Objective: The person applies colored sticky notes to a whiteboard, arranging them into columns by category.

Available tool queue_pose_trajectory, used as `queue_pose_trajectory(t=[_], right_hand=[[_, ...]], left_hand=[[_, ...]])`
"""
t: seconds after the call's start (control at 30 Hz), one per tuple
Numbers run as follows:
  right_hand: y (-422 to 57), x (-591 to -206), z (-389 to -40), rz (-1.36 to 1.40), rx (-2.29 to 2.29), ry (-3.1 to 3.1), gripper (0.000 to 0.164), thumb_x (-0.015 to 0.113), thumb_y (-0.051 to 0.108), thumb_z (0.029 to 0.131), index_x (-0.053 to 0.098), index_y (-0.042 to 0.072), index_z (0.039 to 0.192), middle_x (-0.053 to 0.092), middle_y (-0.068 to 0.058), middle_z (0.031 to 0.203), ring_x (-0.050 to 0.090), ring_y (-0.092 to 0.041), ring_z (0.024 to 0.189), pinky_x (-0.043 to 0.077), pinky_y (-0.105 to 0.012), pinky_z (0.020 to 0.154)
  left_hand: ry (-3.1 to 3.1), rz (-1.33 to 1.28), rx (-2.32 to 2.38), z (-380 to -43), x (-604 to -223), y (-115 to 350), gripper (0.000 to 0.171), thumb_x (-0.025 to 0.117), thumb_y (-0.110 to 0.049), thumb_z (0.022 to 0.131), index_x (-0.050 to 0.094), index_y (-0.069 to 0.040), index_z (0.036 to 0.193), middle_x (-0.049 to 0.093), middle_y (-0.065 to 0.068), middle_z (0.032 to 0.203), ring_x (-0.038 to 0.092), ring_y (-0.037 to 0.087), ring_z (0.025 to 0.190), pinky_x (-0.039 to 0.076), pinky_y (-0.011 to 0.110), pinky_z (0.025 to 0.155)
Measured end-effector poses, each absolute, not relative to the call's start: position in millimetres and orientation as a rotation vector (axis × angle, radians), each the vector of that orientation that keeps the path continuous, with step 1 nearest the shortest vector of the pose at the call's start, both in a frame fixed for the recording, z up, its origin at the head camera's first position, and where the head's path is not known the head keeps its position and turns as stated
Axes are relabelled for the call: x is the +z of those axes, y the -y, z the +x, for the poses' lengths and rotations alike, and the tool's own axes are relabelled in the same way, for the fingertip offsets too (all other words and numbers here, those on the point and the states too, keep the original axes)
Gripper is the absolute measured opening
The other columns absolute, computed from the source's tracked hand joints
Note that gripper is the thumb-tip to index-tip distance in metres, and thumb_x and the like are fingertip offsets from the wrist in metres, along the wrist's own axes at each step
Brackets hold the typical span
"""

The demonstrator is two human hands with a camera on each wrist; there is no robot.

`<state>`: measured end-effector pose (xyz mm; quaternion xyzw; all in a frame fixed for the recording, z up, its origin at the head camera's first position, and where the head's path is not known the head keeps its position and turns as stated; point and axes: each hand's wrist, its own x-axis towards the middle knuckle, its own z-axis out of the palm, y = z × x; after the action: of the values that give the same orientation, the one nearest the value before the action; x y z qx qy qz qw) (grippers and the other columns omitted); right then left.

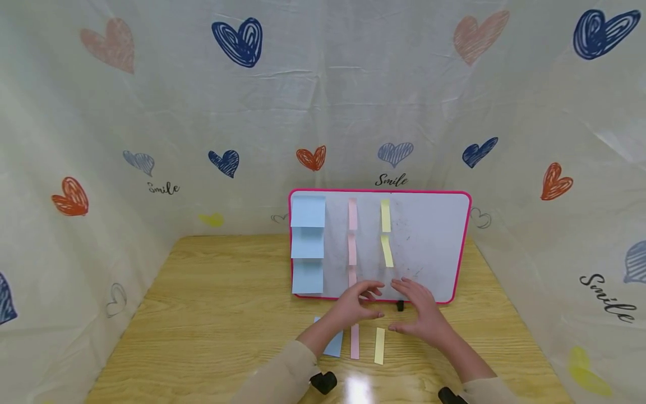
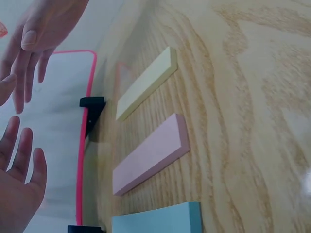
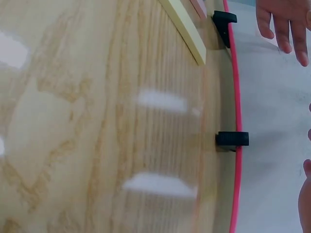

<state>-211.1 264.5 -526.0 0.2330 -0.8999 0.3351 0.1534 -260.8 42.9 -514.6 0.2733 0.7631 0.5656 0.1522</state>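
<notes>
A whiteboard [image 1: 429,241] with a pink frame stands propped on the table. Three light blue sticky notes [image 1: 308,242] run down its left side. Right of them is a column of pink strips [image 1: 353,214], the lowest partly hidden by my left hand [image 1: 355,304]. Two yellow strips [image 1: 386,215] hang further right, the lower one slanted. Both hands hover before the board's lower edge below the yellow strips, palms facing each other, fingers loosely spread. Nothing shows between my left fingers or in my right hand [image 1: 423,317]. In the left wrist view the two hands' fingertips come close together.
On the table in front of the board lie a blue sticky pad [image 1: 333,345], a pink strip pad [image 2: 150,153] and a yellow strip pad [image 2: 148,82]. Black feet [image 3: 232,139] support the board's lower edge. A curtain with printed hearts [image 1: 237,42] surrounds the table.
</notes>
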Motion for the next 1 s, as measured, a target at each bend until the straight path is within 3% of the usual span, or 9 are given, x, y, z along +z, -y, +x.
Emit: queue_pose_trajectory(t=[0.23,0.37,0.5,0.7,0.87,1.0], right_hand=[[-257.9,-544.2,-198.9,0.649,1.068,2.556,0.087,0.093,0.026,0.061,0.054,0.005,0.136,0.056,-0.011,0.134,0.047,-0.037,0.122,0.034,-0.064,0.095],[-255.2,-556.2,-192.0,0.606,1.098,2.586,0.086,0.093,0.030,0.060,0.056,0.012,0.136,0.057,-0.006,0.132,0.050,-0.031,0.120,0.040,-0.061,0.093],[-252.7,-565.5,-186.8,0.570,1.152,2.615,0.084,0.092,0.033,0.062,0.056,0.016,0.135,0.057,-0.005,0.131,0.049,-0.033,0.121,0.038,-0.062,0.094],[-248.9,-574.1,-181.8,0.526,1.227,2.677,0.081,0.090,0.039,0.064,0.057,0.016,0.134,0.055,-0.007,0.133,0.045,-0.038,0.123,0.035,-0.065,0.096],[-248.7,-581.3,-180.1,0.560,1.161,2.697,0.083,0.090,0.046,0.060,0.059,0.016,0.131,0.057,-0.005,0.131,0.046,-0.033,0.122,0.032,-0.064,0.097],[-249.1,-586.8,-179.0,0.617,1.102,2.690,0.087,0.088,0.052,0.058,0.060,0.012,0.130,0.056,-0.008,0.131,0.045,-0.036,0.123,0.029,-0.066,0.096]], left_hand=[[-2.188,0.723,1.578,-246.1,-526.7,-35.2,0.057,0.080,-0.010,0.081,0.057,-0.019,0.133,0.061,0.006,0.120,0.057,0.021,0.105,0.046,0.044,0.094],[-2.215,0.714,1.538,-239.6,-537.3,-31.8,0.057,0.082,-0.010,0.079,0.059,-0.019,0.131,0.062,0.002,0.116,0.058,0.024,0.104,0.047,0.043,0.092],[-2.272,0.739,1.479,-236.1,-547.5,-29.1,0.060,0.084,-0.012,0.077,0.059,-0.017,0.131,0.063,0.000,0.114,0.057,0.024,0.105,0.048,0.037,0.088],[-2.401,0.827,1.307,-233.4,-556.4,-26.8,0.066,0.089,-0.020,0.071,0.060,-0.018,0.129,0.063,-0.003,0.113,0.055,0.015,0.102,0.047,0.028,0.086],[-2.547,0.876,1.038,-231.8,-560.8,-25.6,0.073,0.093,-0.035,0.063,0.059,-0.025,0.127,0.059,-0.016,0.110,0.047,0.008,0.102,0.042,0.031,0.088],[-2.568,0.885,0.975,-230.3,-563.4,-25.4,0.076,0.094,-0.037,0.061,0.058,-0.027,0.128,0.057,-0.017,0.112,0.044,0.007,0.105,0.039,0.036,0.092]])
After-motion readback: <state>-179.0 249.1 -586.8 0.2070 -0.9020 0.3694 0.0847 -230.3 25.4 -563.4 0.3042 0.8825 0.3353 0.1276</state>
